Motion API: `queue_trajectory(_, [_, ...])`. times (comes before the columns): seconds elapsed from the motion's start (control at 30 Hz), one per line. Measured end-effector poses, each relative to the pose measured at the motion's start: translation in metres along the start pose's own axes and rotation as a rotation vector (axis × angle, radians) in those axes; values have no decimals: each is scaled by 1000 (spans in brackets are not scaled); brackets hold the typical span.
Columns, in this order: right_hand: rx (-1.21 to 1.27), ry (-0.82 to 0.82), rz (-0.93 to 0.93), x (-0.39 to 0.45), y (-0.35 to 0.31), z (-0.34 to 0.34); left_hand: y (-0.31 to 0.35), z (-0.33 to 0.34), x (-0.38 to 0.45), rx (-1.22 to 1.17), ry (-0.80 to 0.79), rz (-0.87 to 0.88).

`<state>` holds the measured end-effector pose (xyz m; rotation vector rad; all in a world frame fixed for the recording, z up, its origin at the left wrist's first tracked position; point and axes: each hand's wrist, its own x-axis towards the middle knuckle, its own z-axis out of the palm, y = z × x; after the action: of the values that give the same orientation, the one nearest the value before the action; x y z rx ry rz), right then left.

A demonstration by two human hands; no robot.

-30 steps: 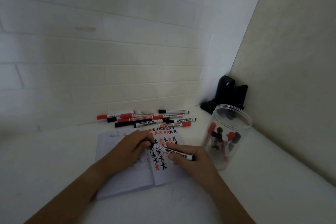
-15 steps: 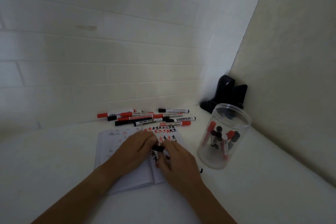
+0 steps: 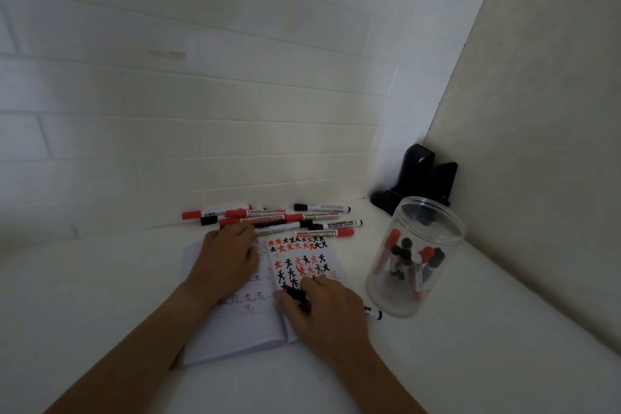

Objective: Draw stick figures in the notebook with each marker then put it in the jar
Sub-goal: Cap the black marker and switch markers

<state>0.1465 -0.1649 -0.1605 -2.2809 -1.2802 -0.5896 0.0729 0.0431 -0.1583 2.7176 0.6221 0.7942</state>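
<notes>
Head view: loose markers just beyond notebook, jar beside it.

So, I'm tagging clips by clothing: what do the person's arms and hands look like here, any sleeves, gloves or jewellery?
Both forearms are bare as far as the frame shows. The left hand and right hand wear no gloves, and no rings, watch or bracelet show. The dim light hides finer detail.

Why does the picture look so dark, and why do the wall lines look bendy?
Head view: the light is dim and grey, with one small glare spot high on the tiled wall; the wide lens bends the tile lines near the edges; the stick figures in the notebook look soft, and the clear jar shows faint reflections.
</notes>
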Motion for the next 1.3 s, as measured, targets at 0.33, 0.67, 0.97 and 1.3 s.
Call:
queue_trajectory(0.33, [-16, -49, 28, 2, -1, -7, -7, 4, 32, -122, 76, -33])
queue_trajectory(0.67, [6, -118, 30, 2, 11, 0, 6, 1, 22, -30, 212, -65])
queue_trajectory(0.97, [38, -105, 27, 2, 11, -2, 23, 1, -22, 103, -10, -11])
queue_trajectory(1.3, [379, 34, -92, 7, 0, -42, 35, -5, -47, 56, 32, -22])
